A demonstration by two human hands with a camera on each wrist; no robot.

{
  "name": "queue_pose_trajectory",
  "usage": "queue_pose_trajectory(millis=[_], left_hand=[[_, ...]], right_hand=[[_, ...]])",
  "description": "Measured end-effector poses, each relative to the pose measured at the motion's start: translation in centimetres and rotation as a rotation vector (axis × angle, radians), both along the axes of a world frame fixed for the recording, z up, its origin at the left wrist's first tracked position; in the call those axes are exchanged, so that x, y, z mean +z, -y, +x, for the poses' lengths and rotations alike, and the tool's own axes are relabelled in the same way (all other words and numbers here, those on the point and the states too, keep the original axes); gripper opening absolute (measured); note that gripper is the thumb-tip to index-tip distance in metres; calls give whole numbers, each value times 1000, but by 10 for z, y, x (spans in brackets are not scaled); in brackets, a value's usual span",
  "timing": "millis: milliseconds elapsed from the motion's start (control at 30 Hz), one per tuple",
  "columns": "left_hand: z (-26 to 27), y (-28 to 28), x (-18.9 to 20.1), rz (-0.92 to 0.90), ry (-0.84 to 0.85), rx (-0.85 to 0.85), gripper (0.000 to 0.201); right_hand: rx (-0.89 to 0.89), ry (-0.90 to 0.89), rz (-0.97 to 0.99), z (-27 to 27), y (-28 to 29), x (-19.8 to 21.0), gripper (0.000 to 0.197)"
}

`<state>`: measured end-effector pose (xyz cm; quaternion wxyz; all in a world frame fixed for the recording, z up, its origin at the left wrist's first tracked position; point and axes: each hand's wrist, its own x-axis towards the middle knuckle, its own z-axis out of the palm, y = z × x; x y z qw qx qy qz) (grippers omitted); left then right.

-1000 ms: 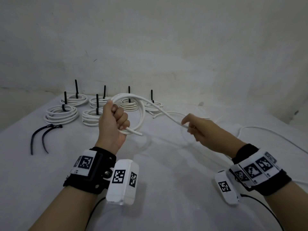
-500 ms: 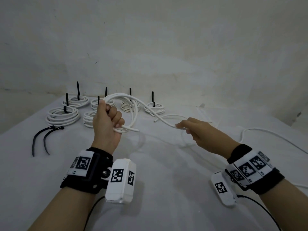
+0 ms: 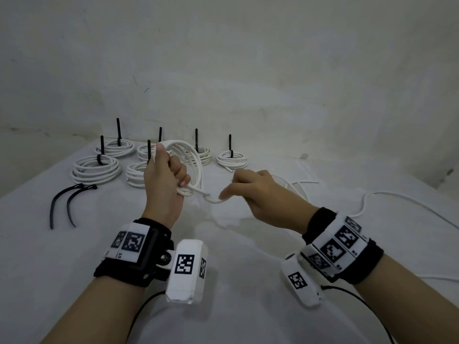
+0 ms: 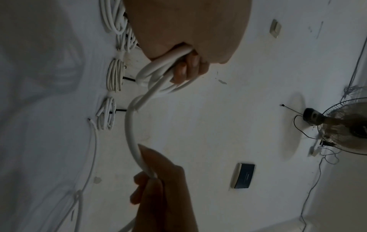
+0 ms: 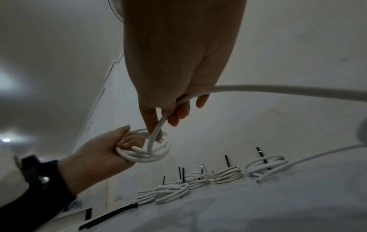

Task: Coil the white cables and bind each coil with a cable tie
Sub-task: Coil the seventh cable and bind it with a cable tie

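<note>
Worktop [image 3: 248,306]: white-covered, against pale wall [image 3: 248,58].

Finished coils [image 3: 95,167]: six, white, each bound with an upright black tie; in two rows beyond the left grip, resting on the worktop.

Loose cable run [image 3: 397,197]: trailing across the worktop, out past the right grip, toward the right edge.

Coil in progress [image 3: 191,167]: several white loops, held clear above the worktop, hanging from the left grip and arching over its top. Also visible from right wrist [image 5: 147,150].

Left hand [image 3: 165,182]: grip closed as a fist around the gathered loops; fingers curled over them, per left wrist view [image 4: 188,67].

Right hand [image 3: 258,192]: grip narrow, pinching one strand of the same cable just beside the left grip; strand curving from coil into the pinch, then running back through the palm [image 5: 178,100].

Spare cable ties [image 3: 64,204]: two, black, flat on the worktop, left of the left grip, unbound.
</note>
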<state>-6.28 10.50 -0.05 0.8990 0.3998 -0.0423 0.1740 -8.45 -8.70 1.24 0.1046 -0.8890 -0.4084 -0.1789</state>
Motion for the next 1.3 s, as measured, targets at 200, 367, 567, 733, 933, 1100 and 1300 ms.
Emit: queue_pose_trajectory(millis=[200, 367, 567, 733, 933, 1100, 1300], left_hand=[[-2, 3, 2, 48, 16, -56, 42], [-5, 13, -5, 200, -62, -186, 45], [-17, 19, -4, 204, -46, -446, 55], [-21, 16, -2, 92, -15, -680, 40], [-24, 20, -1, 244, -55, -590, 30], [-23, 17, 2, 87, -49, -609, 31], [-15, 5, 0, -114, 41, -749, 46]], right_hand=[[152, 12, 45, -10, -28, 8, 30], [165, 41, 258, -12, -41, 31, 7], [70, 40, 384, 3, -39, 32, 10], [26, 46, 568, 10, -24, 32, 12], [20, 6, 559, 8, -20, 37, 11], [-3, -35, 507, 10, -18, 46, 6], [-72, 76, 547, 13, -4, 36, 25]])
